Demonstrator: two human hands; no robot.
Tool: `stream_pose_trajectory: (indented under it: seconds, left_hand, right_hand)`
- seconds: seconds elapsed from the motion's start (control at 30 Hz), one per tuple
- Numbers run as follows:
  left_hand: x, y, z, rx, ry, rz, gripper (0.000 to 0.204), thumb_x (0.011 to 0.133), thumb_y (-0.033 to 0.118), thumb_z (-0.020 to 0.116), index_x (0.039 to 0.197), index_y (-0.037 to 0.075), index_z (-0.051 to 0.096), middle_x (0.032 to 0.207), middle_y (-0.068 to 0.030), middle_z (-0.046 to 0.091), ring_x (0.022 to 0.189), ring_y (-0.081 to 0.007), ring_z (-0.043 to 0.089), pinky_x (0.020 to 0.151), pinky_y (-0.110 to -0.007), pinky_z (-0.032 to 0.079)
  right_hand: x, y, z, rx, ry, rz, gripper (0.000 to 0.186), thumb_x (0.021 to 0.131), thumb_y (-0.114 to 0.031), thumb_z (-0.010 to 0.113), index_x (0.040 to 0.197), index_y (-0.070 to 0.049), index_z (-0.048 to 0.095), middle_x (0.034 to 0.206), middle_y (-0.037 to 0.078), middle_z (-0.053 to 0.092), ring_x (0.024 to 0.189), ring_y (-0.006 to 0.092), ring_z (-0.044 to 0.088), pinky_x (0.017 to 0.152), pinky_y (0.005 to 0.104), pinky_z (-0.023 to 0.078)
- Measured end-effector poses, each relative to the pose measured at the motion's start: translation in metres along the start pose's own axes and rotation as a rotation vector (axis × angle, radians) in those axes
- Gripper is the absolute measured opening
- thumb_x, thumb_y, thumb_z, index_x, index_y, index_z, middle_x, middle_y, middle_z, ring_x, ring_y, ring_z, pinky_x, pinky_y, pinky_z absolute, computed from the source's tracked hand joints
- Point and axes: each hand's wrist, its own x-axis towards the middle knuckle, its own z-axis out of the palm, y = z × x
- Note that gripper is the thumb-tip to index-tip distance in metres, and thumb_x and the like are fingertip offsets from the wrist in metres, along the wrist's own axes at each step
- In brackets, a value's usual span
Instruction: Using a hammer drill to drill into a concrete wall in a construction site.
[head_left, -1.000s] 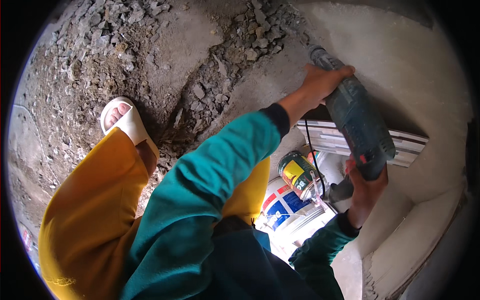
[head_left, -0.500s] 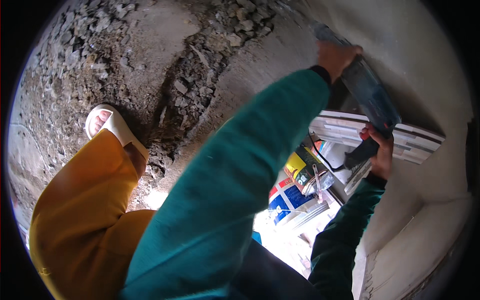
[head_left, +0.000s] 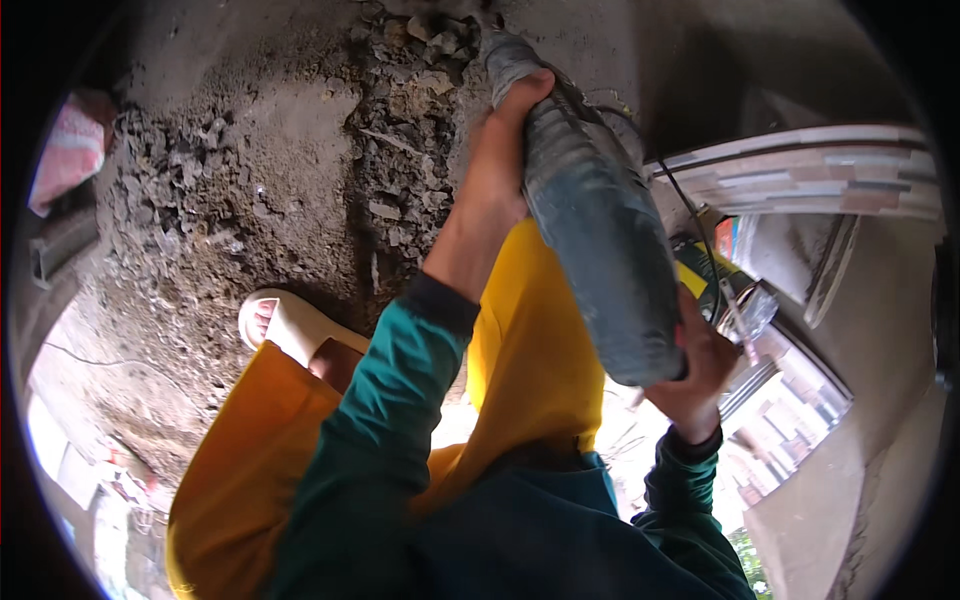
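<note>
A large, dusty blue-grey power tool, by its shape a demolition hammer [head_left: 605,235], slants across the middle in front of my yellow trousers. My left hand [head_left: 505,135] is closed round its narrower far end, thumb over the top. At the near end my right hand [head_left: 700,370] is wrapped about the rear handle, which the tool's body mostly hides. Whether a bit sits in the tip cannot be made out. Beyond the tip lies a trench of broken concrete [head_left: 405,150] in the floor.
Loose rubble [head_left: 175,180] spreads over the floor at left, near my sandalled foot [head_left: 300,325]. Patterned tile panels [head_left: 800,170] lean at the right. A dark cord [head_left: 685,190] runs past a green and yellow bag [head_left: 700,270]. A pink-and-white sack [head_left: 75,150] stands far left.
Both hands have brought the demolition hammer leftward from beside the right wall, and it now looks larger and nearer. My view has shifted too, with my other trouser leg now showing.
</note>
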Motion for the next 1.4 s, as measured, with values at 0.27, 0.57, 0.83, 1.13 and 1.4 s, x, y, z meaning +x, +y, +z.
stream_pose_trajectory:
  seconds: [0.27,0.57,0.83,1.13,1.4]
  left_hand:
    - [-0.043,-0.026,0.02,0.131,0.175,0.153,0.041,0.087,0.031,0.065,0.115,0.004,0.055,0.099,-0.0126,0.064,0.089,-0.0243,0.067,0.08,-0.038,0.057]
    - [-0.017,-0.043,0.039,0.294,0.088,0.088,0.04,0.086,0.03,0.068,0.109,0.0,0.055,0.088,-0.0121,0.064,0.075,-0.0232,0.067,0.071,-0.036,0.058]
    - [-0.017,-0.056,0.044,0.512,0.101,0.124,0.041,0.087,0.033,0.068,0.105,-0.002,0.057,0.09,-0.0109,0.064,0.078,-0.02,0.067,0.071,-0.034,0.059]
    - [0.015,-0.043,0.072,0.591,0.037,0.137,0.066,0.083,0.045,0.07,0.115,-0.008,0.047,0.101,-0.0144,0.058,0.092,-0.0202,0.062,0.083,-0.032,0.053]
    - [0.024,-0.037,0.08,0.255,-0.109,-0.012,0.063,0.086,0.046,0.068,0.112,-0.008,0.05,0.097,-0.012,0.061,0.09,-0.0193,0.062,0.083,-0.034,0.051]
  right_hand:
    - [-0.034,0.01,-0.04,0.109,0.086,0.01,0.065,0.07,-0.015,0.08,0.127,0.004,0.056,0.092,0.018,0.068,0.077,0.0312,0.069,0.071,0.0377,0.054]
    - [-0.082,0.013,-0.017,-0.072,0.107,0.193,0.067,0.079,-0.024,0.079,0.133,0.006,0.052,0.128,0.019,0.061,0.104,0.035,0.063,0.088,0.042,0.05]
    - [-0.091,0.011,-0.026,0.023,0.163,0.285,0.076,0.072,-0.027,0.085,0.132,0.007,0.052,0.118,0.021,0.064,0.104,0.0335,0.065,0.088,0.0404,0.052]
    - [-0.041,0.027,-0.051,0.072,0.21,0.444,0.071,0.076,-0.013,0.075,0.138,0.005,0.047,0.133,0.021,0.058,0.118,0.0313,0.061,0.099,0.0387,0.048]
    - [-0.028,0.032,-0.066,-0.015,0.213,0.43,0.074,0.069,-0.005,0.082,0.136,0.002,0.049,0.127,0.021,0.061,0.113,0.0339,0.061,0.099,0.0395,0.045]
